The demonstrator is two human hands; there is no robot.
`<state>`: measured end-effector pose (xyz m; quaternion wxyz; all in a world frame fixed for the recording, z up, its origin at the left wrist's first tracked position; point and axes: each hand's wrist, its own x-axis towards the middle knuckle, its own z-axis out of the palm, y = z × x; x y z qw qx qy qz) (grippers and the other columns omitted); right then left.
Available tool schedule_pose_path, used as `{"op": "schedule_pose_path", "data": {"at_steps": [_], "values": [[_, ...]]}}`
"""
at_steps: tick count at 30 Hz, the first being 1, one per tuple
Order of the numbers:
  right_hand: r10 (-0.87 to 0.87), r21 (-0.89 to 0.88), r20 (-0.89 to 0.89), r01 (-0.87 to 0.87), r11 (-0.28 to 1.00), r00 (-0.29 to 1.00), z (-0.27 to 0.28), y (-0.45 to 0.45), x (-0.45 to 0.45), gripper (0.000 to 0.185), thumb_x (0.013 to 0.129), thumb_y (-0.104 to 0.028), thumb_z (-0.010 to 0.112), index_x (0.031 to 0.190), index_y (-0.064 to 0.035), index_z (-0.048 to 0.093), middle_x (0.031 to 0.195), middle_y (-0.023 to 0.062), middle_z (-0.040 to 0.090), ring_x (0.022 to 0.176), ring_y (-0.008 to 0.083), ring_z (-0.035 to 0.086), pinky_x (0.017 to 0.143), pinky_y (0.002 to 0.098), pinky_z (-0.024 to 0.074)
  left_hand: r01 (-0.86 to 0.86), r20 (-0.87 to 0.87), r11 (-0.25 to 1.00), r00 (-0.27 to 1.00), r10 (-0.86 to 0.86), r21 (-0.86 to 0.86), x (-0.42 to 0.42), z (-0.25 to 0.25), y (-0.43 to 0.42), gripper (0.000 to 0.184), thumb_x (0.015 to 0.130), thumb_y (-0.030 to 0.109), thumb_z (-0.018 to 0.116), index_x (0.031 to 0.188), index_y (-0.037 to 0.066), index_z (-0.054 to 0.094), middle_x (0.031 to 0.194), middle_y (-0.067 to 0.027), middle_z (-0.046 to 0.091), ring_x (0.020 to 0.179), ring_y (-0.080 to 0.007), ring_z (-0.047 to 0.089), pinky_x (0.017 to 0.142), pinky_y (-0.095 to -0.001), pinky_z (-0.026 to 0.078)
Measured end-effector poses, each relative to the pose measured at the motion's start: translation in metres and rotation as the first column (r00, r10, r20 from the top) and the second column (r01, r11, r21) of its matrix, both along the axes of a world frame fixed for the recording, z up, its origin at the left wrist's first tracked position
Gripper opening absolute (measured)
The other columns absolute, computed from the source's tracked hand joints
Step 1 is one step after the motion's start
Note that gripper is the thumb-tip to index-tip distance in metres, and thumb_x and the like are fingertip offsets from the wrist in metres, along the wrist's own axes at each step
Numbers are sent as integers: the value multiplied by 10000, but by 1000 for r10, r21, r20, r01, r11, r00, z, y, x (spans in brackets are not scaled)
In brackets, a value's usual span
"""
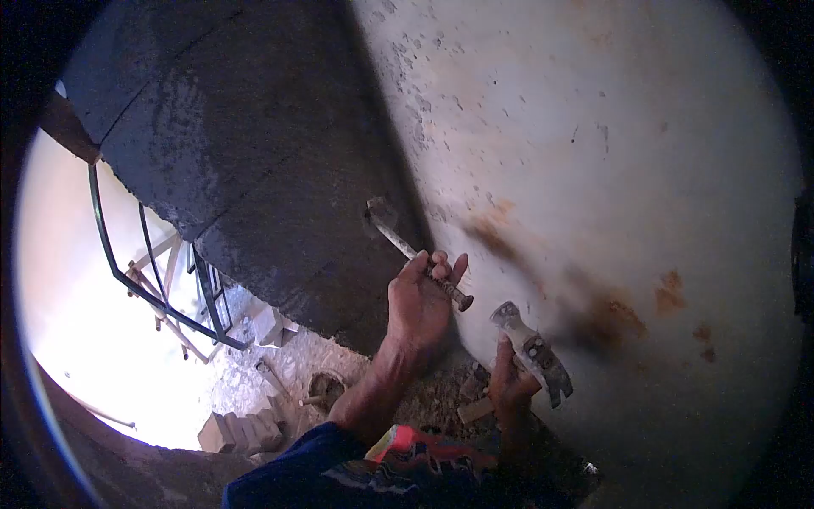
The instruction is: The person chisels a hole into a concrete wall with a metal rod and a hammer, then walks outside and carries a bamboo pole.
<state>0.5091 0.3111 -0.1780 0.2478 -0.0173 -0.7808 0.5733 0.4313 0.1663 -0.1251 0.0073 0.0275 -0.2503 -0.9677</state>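
Note:
My left hand [418, 310] is closed round the shaft of a metal chisel [395, 237]. The chisel's far tip meets the dark grey plastered surface [280, 161] at a small rough spot, and its mushroomed striking end sticks out past my fingers. Lower right, my right hand [511, 386] grips a claw hammer [530, 346] close below its head. The hammer head is apart from the chisel, near the pale wall. Most of the hammer's handle is hidden by my hand and the shadow.
A pale wall [593, 144] with rust-brown stains rises on the right. Far below at left are a dark metal railing [153, 293], wooden poles [174, 263], stacked blocks [242, 431] and a round bucket-like container [325, 388] on a rubble-strewn floor.

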Motion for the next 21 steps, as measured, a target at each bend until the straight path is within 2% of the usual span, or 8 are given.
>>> {"op": "schedule_pose_path", "data": {"at_steps": [1, 5, 8, 9, 11, 15, 20, 21], "values": [[18, -123, -111, -32, 992, 994, -2, 1, -4, 184, 837, -26, 585, 997, 61, 558, 975, 164, 602, 885, 219, 582, 758, 315, 462, -29, -16, 999, 999, 29, -37, -1, 0, 1, 241, 946, 191, 342, 855, 31, 497, 707, -26, 483, 933, -220, 517, 915, -382, 420], [-14, -165, -255, -29, 986, 967, -9, 3, -15, 191, 829, -34, 593, 986, 71, 562, 985, 168, 601, 905, 226, 580, 777, 323, 463, -31, -45, 998, 998, 33, 52, -16, -10, 5, 236, 943, 171, 334, 853, 28, 499, 720, -35, 491, 1056, -256, 478, 923, -409, 409], [-251, -215, -166, 214, 953, 954, 22, -7, -12, 152, 820, -39, 601, 927, 67, 579, 872, 144, 615, 787, 203, 591, 700, 322, 478, -72, -123, 965, 987, 106, 253, -25, 1, 18, 151, 897, 84, 383, 829, -8, 481, 746, -73, 495, 751, -189, 523, 1014, -446, 347], [-233, -374, 73, 243, 895, 970, 44, -7, -5, 143, 817, -36, 601, 920, 60, 574, 811, 122, 605, 715, 182, 575, 636, 307, 470, -81, -123, 964, 986, 115, 254, -23, 10, 23, 151, 897, 84, 383, 829, -8, 481, 746, -73, 495, 751, -189, 523, 1014, -446, 347], [-159, -504, 305, 301, 809, 939, 51, -6, -4, 135, 813, -32, 601, 914, 53, 569, 749, 100, 595, 643, 162, 559, 572, 292, 462, -170, 6, 947, 985, 175, 272, -21, 20, 28, 118, 886, 30, 355, 796, 0, 424, 771, -96, 500, 629, -169, 505, 1017, -472, 355], [-232, -429, -70, 180, 885, 970, 9, 3, -14, 92, 802, -34, 606, 811, 25, 536, 664, 77, 554, 543, 126, 500, 467, 258, 394, -173, -29, 951, 982, 186, 255, -22, 22, 30, 91, 875, -7, 345, 808, 14, 404, 783, -96, 492, 637, -159, 490, 1001, -478, 376], [-257, -367, -281, 144, 919, 925, -16, 5, -18, 126, 805, -47, 609, 758, 6, 505, 629, 79, 538, 500, 108, 476, 431, 245, 364, -196, -30, 943, 977, 211, 269, -26, 22, 29, 70, 876, -18, 371, 821, 23, 387, 762, -89, 484, 628, -144, 477, 1044, -471, 321], [-364, -548, -197, 206, 811, 910, -15, -4, -16, 105, 809, -42, 603, 794, 13, 515, 642, 80, 545, 521, 114, 488, 437, 245, 366, -193, -29, 942, 978, 209, 275, -28, 21, 29, 73, 873, -25, 370, 821, 22, 387, 764, -89, 482, 623, -144, 471, 1046, -470, 319]]}}
